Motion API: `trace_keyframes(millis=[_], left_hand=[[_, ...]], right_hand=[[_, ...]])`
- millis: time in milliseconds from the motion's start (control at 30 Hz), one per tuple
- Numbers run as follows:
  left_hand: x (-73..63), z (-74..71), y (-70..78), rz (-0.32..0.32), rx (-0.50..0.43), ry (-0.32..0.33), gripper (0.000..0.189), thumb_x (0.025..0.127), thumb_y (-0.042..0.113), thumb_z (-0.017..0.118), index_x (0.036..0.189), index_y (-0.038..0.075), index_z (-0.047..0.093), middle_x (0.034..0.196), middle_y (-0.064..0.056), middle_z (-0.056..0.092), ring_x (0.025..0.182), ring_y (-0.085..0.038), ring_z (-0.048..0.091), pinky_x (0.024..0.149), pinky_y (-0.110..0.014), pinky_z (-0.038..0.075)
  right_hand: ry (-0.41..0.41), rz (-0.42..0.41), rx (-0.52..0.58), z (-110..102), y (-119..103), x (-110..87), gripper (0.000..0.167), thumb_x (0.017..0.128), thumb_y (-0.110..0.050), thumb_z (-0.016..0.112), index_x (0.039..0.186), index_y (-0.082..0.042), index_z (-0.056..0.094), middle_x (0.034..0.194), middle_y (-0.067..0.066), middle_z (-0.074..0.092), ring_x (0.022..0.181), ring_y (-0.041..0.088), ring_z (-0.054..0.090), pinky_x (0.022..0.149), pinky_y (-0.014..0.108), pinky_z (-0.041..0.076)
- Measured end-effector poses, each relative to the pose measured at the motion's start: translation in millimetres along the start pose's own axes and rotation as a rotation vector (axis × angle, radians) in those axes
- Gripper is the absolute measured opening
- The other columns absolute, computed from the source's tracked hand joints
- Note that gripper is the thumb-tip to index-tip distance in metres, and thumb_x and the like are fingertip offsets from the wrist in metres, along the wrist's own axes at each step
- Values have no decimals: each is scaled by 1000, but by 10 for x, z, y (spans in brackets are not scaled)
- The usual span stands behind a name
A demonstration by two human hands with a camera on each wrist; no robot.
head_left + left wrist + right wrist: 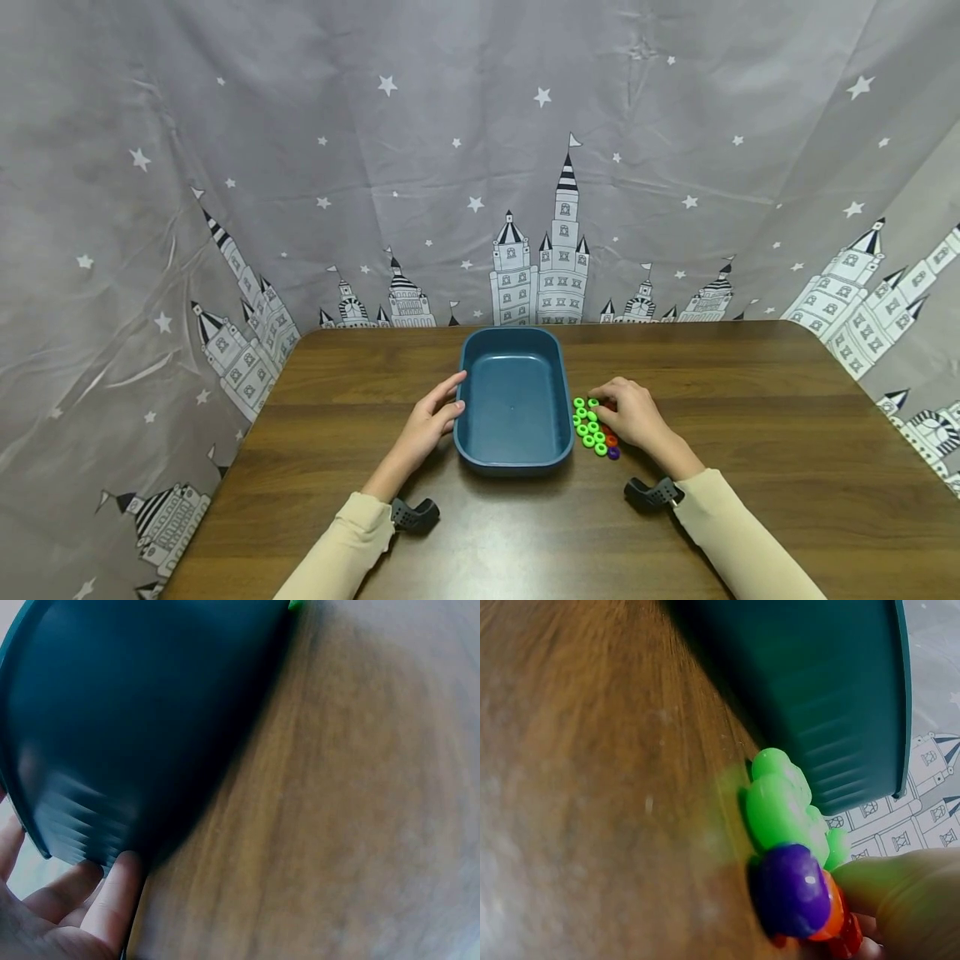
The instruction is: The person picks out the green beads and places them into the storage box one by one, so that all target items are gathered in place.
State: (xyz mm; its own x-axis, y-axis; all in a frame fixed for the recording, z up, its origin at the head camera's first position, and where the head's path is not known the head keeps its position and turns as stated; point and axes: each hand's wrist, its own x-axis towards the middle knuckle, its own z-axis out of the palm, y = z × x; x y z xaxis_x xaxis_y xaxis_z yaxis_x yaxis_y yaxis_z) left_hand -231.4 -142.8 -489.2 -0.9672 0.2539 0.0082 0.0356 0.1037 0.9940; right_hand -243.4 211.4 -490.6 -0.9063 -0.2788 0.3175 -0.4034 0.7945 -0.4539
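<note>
A dark blue-green rectangular tray (512,465) stands on the table, its inside bare. Against its left side rests my left hand (429,423), fingers extended; the left wrist view shows fingertips (124,874) at the ribbed outer wall. Just right of the tray lies a cluster of small rings: several green rings (582,430), some red-orange ones (611,441) and a purple ring (613,453). My right hand (628,410) reaches down over the far right of this cluster, thumb and fingers bent among the rings. Whether it pinches one I cannot tell.
The brown wooden table (750,417) extends to both sides of the tray. Behind it hangs a grey curtain (450,167) printed with castles and stars. Each wrist wears a black camera mount, the left mount (415,517) and the right mount (649,494).
</note>
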Motion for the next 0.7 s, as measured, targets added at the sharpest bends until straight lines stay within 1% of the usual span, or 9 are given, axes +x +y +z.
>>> trace_keyframes(millis=[133, 267, 433, 533, 700], left_hand=[[-2, 4, 2, -4, 6, 7, 53, 104, 13, 53, 156, 12, 41, 159, -25, 38, 138, -43, 49, 103, -50, 55], [-3, 9, 5, -9, 15, 11, 53, 104, 13, 53, 156, 14, 43, 159, -24, 39, 140, -42, 48, 105, -54, 53], [-9, 4, -13, -4, 32, 27, 52, 104, 12, 53, 155, 12, 43, 159, -25, 40, 140, -43, 47, 104, -56, 52], [-7, 4, -21, 6, 35, 28, 52, 104, 12, 53, 155, 11, 43, 158, -26, 41, 139, -43, 48, 103, -55, 54], [-2, 7, -16, 10, 28, 24, 52, 104, 12, 53, 155, 10, 43, 157, -27, 41, 137, -43, 50, 101, -51, 55]], right_hand=[[4, -2, 6, 2, -3, 2, 17, 84, -7, 76, 100, -3, 78, 99, 15, 74, 91, 35, 65, 81, 53, 49], [-7, 4, 9, -8, 4, 8, 16, 86, -8, 76, 101, -3, 78, 97, 13, 73, 88, 30, 64, 80, 50, 50], [-14, 21, 28, -55, 0, 22, 15, 88, -8, 75, 102, -2, 77, 98, 14, 74, 88, 27, 67, 81, 48, 55], [4, 24, 48, -110, -30, 37, 15, 88, -7, 75, 102, -1, 76, 98, 14, 75, 87, 27, 68, 80, 47, 56], [60, 5, 97, -209, -122, 90, 16, 87, -4, 76, 102, 1, 75, 95, 15, 75, 80, 25, 69, 73, 41, 58]])
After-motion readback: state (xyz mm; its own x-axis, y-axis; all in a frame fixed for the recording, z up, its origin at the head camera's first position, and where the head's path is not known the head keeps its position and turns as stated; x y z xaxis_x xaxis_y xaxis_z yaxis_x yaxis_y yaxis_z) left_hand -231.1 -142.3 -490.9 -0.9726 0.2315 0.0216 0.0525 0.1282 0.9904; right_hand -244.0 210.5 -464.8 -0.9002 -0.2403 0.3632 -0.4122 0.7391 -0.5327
